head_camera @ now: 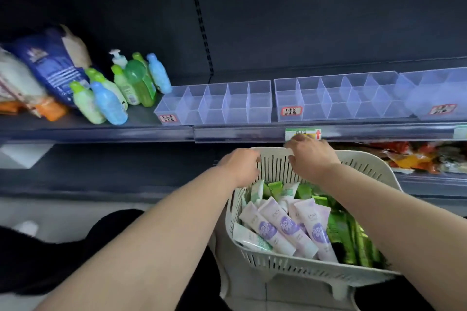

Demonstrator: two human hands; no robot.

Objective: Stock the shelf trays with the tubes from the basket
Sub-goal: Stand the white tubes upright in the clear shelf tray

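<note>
Head cam, dark shelf, clear trays, L hand, R hand, each grip clamps basket rim

Handwritten labels on the clear shelf trays blur beyond reading; the rightmost tray runs off frame; piled tubes bury others in the basket.

Left hand and right hand gripping far rim of basket, tubes heaped inside, clear shelf trays above
</note>
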